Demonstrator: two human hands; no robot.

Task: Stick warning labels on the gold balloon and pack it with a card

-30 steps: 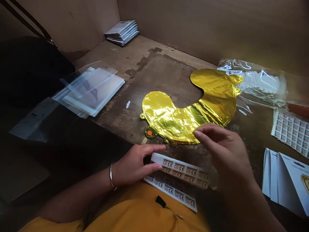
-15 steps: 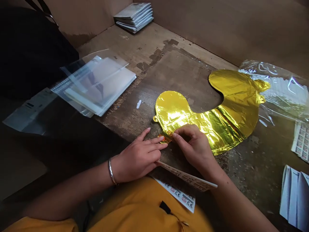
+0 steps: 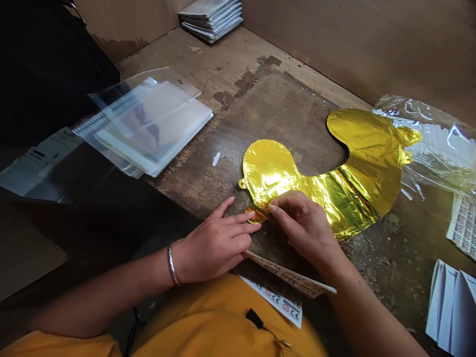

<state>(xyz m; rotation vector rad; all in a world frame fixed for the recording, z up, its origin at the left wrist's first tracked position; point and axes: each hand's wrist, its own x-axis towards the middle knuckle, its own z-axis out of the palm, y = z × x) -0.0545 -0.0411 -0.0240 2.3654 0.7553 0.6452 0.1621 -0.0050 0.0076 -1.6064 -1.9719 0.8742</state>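
A flat gold foil balloon (image 3: 368, 173) with a curved shape lies on the table. My left hand (image 3: 219, 243) rests palm down, its outstretched fingertips pressing on the balloon's orange-tinted tab (image 3: 256, 215). Beneath that hand, near the hidden thumb, a folded sheet of printed stickers (image 3: 286, 270) juts out towards the right. My right hand (image 3: 303, 218) pinches thumb and forefinger at the edge of a small clear sticker (image 3: 263, 204), which lies against the foil by the tab. Another flap of stickers (image 3: 280, 300) hangs lower, over the yellow clothing.
Clear plastic sleeves (image 3: 159, 129) lie at the left, beside a black bag (image 3: 48, 74). Folded papers (image 3: 211, 20) are stacked at the back. On the right are a plastic packet of white strips (image 3: 442, 144), a sticker sheet (image 3: 463, 225) and folded white paper (image 3: 451, 307).
The view has shifted slightly. Both hands keep nearly the same places on the balloon, and the right fingertips have moved a little away from the tab, showing more of the small sticker.
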